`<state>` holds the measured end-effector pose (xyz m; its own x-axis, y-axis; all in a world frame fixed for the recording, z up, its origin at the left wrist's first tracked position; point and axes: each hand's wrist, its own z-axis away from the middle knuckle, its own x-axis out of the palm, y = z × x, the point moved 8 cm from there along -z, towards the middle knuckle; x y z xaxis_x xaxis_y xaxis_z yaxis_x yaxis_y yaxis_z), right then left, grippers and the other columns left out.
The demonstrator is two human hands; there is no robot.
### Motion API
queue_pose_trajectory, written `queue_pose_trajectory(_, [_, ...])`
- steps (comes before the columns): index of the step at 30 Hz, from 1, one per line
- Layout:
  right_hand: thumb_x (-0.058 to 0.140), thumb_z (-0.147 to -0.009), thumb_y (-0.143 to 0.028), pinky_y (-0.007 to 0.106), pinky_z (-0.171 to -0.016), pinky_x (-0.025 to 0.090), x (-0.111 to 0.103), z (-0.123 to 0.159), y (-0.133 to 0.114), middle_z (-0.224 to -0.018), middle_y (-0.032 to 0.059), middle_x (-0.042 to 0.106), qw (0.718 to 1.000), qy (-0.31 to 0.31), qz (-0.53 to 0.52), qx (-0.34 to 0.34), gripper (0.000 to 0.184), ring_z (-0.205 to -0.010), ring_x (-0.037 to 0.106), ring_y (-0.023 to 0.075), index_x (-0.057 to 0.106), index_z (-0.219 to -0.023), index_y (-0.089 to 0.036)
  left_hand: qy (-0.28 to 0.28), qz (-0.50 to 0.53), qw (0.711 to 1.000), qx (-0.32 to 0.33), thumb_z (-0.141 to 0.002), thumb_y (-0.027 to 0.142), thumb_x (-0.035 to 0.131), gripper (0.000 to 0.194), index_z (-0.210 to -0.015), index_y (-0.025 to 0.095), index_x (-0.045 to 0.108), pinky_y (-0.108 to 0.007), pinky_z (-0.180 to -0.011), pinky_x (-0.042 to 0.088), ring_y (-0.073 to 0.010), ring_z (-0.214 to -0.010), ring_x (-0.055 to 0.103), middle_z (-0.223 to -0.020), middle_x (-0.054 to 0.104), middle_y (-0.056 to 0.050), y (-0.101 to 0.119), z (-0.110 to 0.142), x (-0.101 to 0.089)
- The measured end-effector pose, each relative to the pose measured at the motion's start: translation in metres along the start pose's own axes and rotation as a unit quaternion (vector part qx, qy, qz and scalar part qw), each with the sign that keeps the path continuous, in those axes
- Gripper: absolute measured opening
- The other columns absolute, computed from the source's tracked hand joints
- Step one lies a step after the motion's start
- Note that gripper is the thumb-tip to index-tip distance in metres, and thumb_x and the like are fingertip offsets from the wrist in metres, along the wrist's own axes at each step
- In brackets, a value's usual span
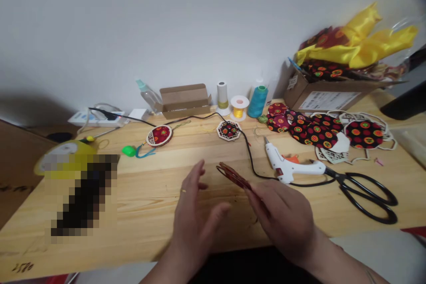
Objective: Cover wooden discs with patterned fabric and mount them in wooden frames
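The right hand [289, 217] and left hand [191, 213] hover over the wooden tabletop [140, 208]; black-handled scissors [339, 178] lie beside a white glue gun [293, 168]; a thin reddish piece [234, 176] sits edge-on, pinched in the right fingers [259, 202], left fingers [192, 182] spread wide near it

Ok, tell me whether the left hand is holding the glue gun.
No, the left hand is open, and the glue gun lies apart from it on the table, beside the scissors.
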<state>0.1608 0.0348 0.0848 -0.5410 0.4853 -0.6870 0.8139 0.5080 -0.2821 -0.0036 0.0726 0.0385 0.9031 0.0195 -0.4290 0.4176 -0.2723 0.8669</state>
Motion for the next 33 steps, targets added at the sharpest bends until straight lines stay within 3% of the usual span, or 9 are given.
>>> queue_pose_trajectory(1, [0.051,-0.086,-0.009,0.028,-0.060,0.050,0.000,0.002,-0.006,-0.073,0.0090,0.072,0.998,0.000,0.033,-0.052,0.014,-0.066,0.065,0.0176,0.065,-0.088,-0.009,-0.021,0.106,0.987,-0.121,-0.085,0.049,0.058,0.062,-0.138,0.019,0.043,-0.038,-0.084,0.051,-0.0272,-0.112,0.058,-0.134,0.054,-0.017,-0.017,0.000,0.002])
queue_pose_trajectory(3, [0.044,-0.085,-0.005,0.034,-0.062,0.052,0.004,0.008,-0.018,-0.082,0.0151,0.073,0.987,-0.020,0.073,-0.141,0.022,-0.073,0.067,0.0232,0.063,-0.096,-0.004,-0.073,0.289,0.896,-0.329,-0.085,0.055,0.055,0.055,-0.120,0.013,0.060,-0.032,-0.069,0.053,-0.0236,-0.089,0.067,-0.111,0.069,-0.017,-0.038,0.007,0.017])
queue_pose_trajectory(5, [0.037,-0.083,-0.003,0.037,-0.062,0.053,0.007,0.015,-0.025,-0.086,0.0182,0.073,0.975,-0.049,0.086,-0.199,0.030,-0.075,0.068,0.0264,0.063,-0.098,-0.001,-0.105,0.364,0.824,-0.422,-0.077,0.054,0.066,0.050,-0.100,0.010,0.070,-0.024,-0.059,0.050,-0.0187,-0.073,0.067,-0.090,0.074,-0.015,-0.042,0.012,0.027])
queue_pose_trajectory(6, [0.035,-0.082,-0.002,0.038,-0.062,0.053,0.008,0.018,-0.028,-0.086,0.0186,0.073,0.970,-0.061,0.085,-0.218,0.032,-0.076,0.069,0.0270,0.063,-0.097,0.000,-0.109,0.375,0.814,-0.431,-0.074,0.050,0.071,0.045,-0.094,0.010,0.072,-0.021,-0.055,0.047,-0.0164,-0.068,0.067,-0.083,0.074,-0.013,-0.043,0.010,0.028])
queue_pose_trajectory(10, [0.035,-0.078,-0.002,0.039,-0.068,0.054,0.011,0.029,-0.037,-0.088,0.0192,0.073,0.956,-0.092,0.079,-0.266,0.034,-0.081,0.069,0.0278,0.064,-0.096,0.000,-0.124,0.331,0.844,-0.404,-0.068,0.034,0.078,0.030,-0.090,0.014,0.075,-0.016,-0.047,0.041,-0.0090,-0.056,0.060,-0.073,0.074,-0.006,-0.049,0.006,0.029])
queue_pose_trajectory(16, [0.036,-0.077,-0.003,0.039,-0.069,0.053,0.018,0.041,-0.038,-0.088,0.0195,0.073,0.948,-0.124,0.085,-0.280,0.036,-0.082,0.069,0.0263,0.065,-0.097,-0.001,-0.152,0.242,0.888,-0.361,-0.069,0.028,0.075,0.029,-0.094,0.014,0.072,-0.020,-0.049,0.041,-0.0094,-0.052,0.056,-0.062,0.068,0.000,-0.046,0.004,0.027])
queue_pose_trajectory(23, [0.042,-0.077,-0.008,0.040,-0.069,0.052,0.027,0.050,-0.041,-0.091,0.0211,0.073,0.936,-0.157,0.098,-0.300,0.033,-0.084,0.068,0.0277,0.066,-0.099,0.000,-0.225,-0.007,0.960,-0.167,-0.083,0.025,0.056,0.024,-0.102,0.019,0.068,-0.030,-0.065,0.051,-0.0176,-0.071,0.066,-0.079,0.074,-0.003,-0.023,-0.012,0.022])
queue_pose_trajectory(28, [0.047,-0.077,-0.012,0.041,-0.068,0.051,0.034,0.050,-0.048,-0.090,0.0220,0.072,0.926,-0.178,0.115,-0.311,0.032,-0.082,0.067,0.0290,0.066,-0.099,0.002,-0.229,-0.145,0.962,-0.041,-0.084,0.018,0.052,0.024,-0.097,0.023,0.071,-0.032,-0.072,0.051,-0.0198,-0.079,0.068,-0.088,0.076,-0.002,-0.008,-0.018,0.021])
queue_pose_trajectory(33, [0.047,-0.079,-0.010,0.040,-0.062,0.047,0.036,0.047,-0.056,-0.085,0.0221,0.071,0.924,-0.152,0.130,-0.327,0.028,-0.073,0.066,0.0274,0.067,-0.094,0.001,-0.262,-0.213,0.941,0.010,-0.084,0.013,0.051,0.026,-0.099,0.019,0.071,-0.031,-0.071,0.051,-0.0197,-0.079,0.068,-0.086,0.075,-0.005,-0.004,-0.032,0.032])
